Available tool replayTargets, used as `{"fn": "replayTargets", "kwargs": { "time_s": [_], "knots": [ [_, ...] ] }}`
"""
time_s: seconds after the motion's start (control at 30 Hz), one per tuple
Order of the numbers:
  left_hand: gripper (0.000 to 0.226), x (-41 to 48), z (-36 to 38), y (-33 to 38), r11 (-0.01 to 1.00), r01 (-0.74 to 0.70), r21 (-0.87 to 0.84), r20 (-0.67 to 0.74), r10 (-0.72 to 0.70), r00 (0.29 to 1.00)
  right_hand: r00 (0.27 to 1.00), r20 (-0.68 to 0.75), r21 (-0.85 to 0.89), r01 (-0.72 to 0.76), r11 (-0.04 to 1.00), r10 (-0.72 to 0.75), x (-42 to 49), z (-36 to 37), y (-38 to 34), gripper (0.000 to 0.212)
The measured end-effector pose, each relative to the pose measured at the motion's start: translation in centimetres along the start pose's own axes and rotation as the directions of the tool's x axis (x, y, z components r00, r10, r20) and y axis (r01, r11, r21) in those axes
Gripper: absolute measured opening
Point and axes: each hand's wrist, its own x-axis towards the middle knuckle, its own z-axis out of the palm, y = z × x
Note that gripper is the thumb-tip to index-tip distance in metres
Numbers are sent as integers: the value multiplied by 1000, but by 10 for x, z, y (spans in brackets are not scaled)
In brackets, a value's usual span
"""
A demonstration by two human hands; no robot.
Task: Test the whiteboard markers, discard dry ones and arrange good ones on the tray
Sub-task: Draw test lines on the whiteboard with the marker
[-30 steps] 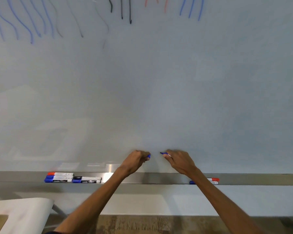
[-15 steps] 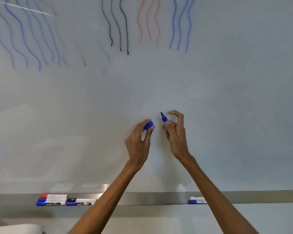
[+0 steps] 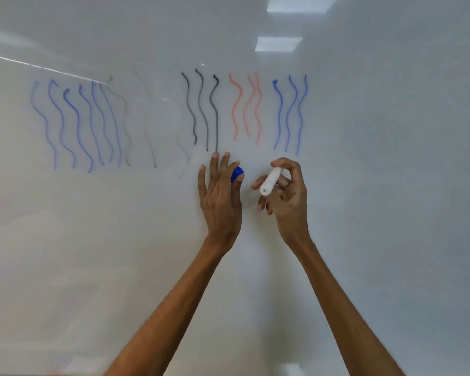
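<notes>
At whiteboard | marker in right hand | blue cap in left hand

Glossy smooth whiteboard; matt white plastic marker; shiny blue plastic cap.

The white marker lies tilted in the curled fingers of the right hand, with its blunt rear end toward the camera and its tip hidden behind them. Its blue cap is pinched at the thumb side of the left hand, beside the raised fingers. Blue, black and red wavy test strokes mark the whiteboard just above the fingertips.
</notes>
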Motion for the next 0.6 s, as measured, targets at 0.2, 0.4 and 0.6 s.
{"fn": "replayTargets", "kwargs": {
  "time_s": [0.2,0.4,0.6],
  "knots": [
    [34,-5,11,-10,992,-86,87,-4,87,996,987,-125,-51,97,994,-103,13,11,2,29],
    [40,-8,14,-14,976,-128,175,22,126,992,971,-224,-156,48,987,-82,18,10,20,40],
    [40,-8,14,-13,982,-119,147,13,118,993,964,-263,-107,6,994,-34,-8,6,30,29]
  ]
}}
